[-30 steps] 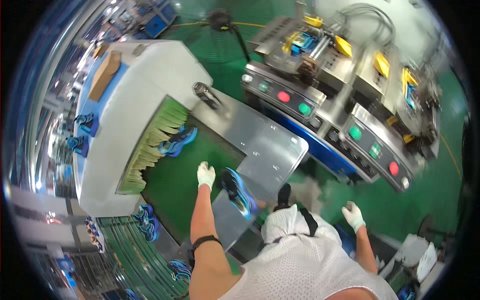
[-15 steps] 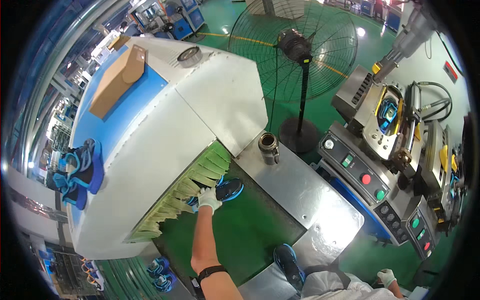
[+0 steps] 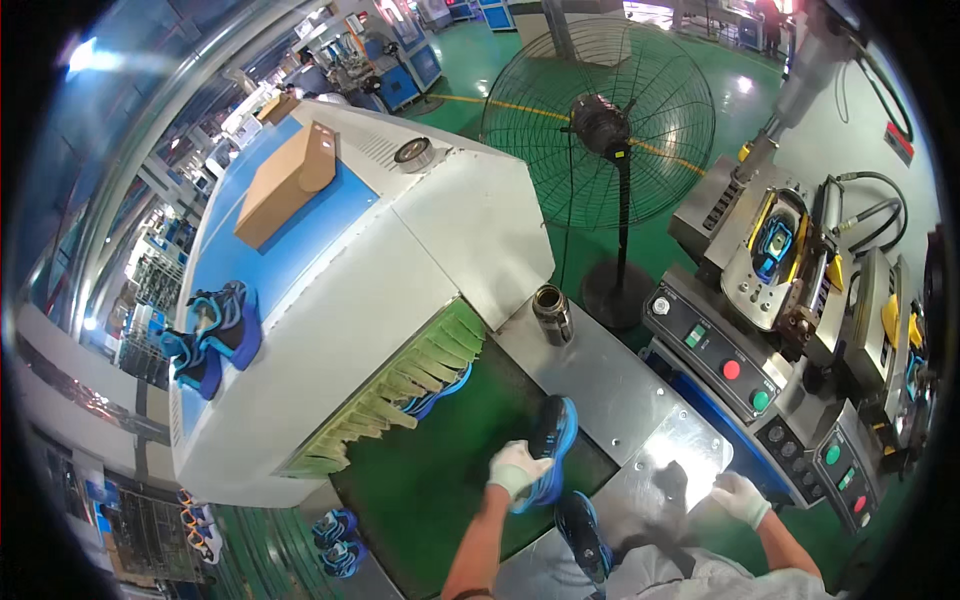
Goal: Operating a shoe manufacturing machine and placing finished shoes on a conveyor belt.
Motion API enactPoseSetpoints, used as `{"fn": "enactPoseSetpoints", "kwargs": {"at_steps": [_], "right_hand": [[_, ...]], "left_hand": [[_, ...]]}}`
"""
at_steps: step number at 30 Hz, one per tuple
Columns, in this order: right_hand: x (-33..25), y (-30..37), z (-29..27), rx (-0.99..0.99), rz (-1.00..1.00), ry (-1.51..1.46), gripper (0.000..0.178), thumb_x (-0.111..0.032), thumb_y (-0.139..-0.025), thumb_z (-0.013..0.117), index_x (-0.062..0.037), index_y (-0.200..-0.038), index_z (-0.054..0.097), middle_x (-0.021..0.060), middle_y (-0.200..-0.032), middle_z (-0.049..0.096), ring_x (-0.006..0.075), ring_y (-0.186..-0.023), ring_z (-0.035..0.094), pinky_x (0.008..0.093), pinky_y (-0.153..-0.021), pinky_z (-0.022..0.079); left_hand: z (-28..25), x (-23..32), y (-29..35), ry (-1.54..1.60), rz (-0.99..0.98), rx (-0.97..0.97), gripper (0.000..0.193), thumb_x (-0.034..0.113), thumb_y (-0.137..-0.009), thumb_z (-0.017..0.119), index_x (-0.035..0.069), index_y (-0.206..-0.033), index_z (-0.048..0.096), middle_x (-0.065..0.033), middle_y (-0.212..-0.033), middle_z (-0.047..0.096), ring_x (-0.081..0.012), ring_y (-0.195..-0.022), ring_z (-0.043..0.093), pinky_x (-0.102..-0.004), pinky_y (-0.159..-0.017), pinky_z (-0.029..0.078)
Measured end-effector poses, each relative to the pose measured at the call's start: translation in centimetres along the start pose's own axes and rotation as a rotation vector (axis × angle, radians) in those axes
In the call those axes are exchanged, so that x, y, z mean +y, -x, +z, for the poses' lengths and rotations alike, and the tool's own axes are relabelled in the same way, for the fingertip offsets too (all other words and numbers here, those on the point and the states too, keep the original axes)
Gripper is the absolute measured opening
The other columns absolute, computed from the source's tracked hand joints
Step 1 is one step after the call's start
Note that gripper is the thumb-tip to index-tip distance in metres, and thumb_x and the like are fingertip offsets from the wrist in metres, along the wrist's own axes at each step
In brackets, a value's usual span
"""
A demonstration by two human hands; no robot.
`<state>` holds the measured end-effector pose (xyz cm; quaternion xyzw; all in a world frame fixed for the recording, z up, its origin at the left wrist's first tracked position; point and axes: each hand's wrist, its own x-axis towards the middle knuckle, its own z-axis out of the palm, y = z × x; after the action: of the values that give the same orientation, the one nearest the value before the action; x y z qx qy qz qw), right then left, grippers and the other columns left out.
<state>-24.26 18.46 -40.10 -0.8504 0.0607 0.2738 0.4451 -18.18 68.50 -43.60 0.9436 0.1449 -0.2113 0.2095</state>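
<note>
My left hand (image 3: 515, 470), in a white glove, is closed on a black and blue sneaker (image 3: 556, 430), held above the green belt (image 3: 420, 490) close to its right edge. Just below it, a second dark sneaker (image 3: 582, 540) with blue edging rests on the metal ledge near my body. My gloved right hand (image 3: 742, 498) hovers over the metal plate with loosely bent fingers and nothing visible in it. Another blue-soled shoe (image 3: 445, 392) pokes out from under the green strip curtain (image 3: 400, 385) of the white machine housing (image 3: 330, 330).
A metal flask (image 3: 553, 315) stands on the steel ledge. Beyond it is a large floor fan (image 3: 605, 125). At right are a press (image 3: 775, 255) with a shoe in it and button panels (image 3: 712, 345). Shoes (image 3: 218, 335) and cardboard (image 3: 285, 185) lie on the housing.
My left hand has drawn the sneaker away from the strip curtain toward me and to the right. My right hand has risen over the metal plate. The view has shifted slightly.
</note>
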Motion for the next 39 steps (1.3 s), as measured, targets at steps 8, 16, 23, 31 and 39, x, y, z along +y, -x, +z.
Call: {"fn": "enactPoseSetpoints", "kwargs": {"at_steps": [8,16,23,31,39], "right_hand": [[-1.3,-1.4,0.4,-0.398,-0.233,-0.723,0.063,-0.047,-0.096,0.066,0.0005,-0.136,0.057,0.0117,-0.124,0.067,0.0228,-0.114,0.063,0.0359,-0.097,0.052],[-8.4,1.7,-12.2,-0.412,-0.280,-1.299,0.075,-0.044,-0.090,0.074,-0.0043,-0.146,0.046,0.0099,-0.131,0.062,0.0183,-0.115,0.061,0.0351,-0.098,0.051],[0.2,7.2,-23.1,-0.075,-0.555,-1.440,0.091,-0.017,-0.075,0.086,-0.0031,-0.152,0.038,0.0101,-0.139,0.058,0.0207,-0.123,0.059,0.0359,-0.103,0.049],[0.6,10.8,-27.0,0.204,-0.505,-1.629,0.107,-0.010,-0.071,0.084,-0.0017,-0.158,0.024,0.0144,-0.154,0.043,0.0262,-0.136,0.048,0.0404,-0.114,0.038],[1.1,7.8,-26.3,0.318,-0.287,-1.652,0.085,-0.010,-0.076,0.082,0.0004,-0.149,0.039,0.0138,-0.136,0.060,0.0267,-0.118,0.063,0.0422,-0.101,0.052]], "left_hand": [[-6.8,19.7,10.9,0.931,0.696,-0.344,0.048,0.016,-0.074,0.082,-0.001,-0.116,0.065,-0.0026,-0.097,0.069,-0.0126,-0.084,0.062,-0.0307,-0.075,0.051],[-7.8,36.7,5.2,0.515,1.266,-0.012,0.056,0.008,-0.083,0.077,-0.003,-0.134,0.057,-0.0174,-0.130,0.063,-0.0290,-0.120,0.062,-0.0358,-0.104,0.047],[-5.5,57.0,-10.2,0.187,1.187,0.272,0.054,0.019,-0.091,0.071,-0.004,-0.135,0.051,-0.0229,-0.130,0.058,-0.0349,-0.121,0.057,-0.0399,-0.105,0.044],[2.8,69.3,-24.6,0.011,0.741,0.256,0.085,0.039,-0.072,0.086,0.002,-0.138,0.048,-0.0259,-0.132,0.059,-0.0407,-0.123,0.057,-0.0434,-0.104,0.047],[-5.5,68.8,-22.0,-0.066,0.764,0.309,0.070,0.044,-0.071,0.085,-0.003,-0.119,0.063,-0.0241,-0.110,0.071,-0.0353,-0.105,0.069,-0.0415,-0.093,0.053]]}}
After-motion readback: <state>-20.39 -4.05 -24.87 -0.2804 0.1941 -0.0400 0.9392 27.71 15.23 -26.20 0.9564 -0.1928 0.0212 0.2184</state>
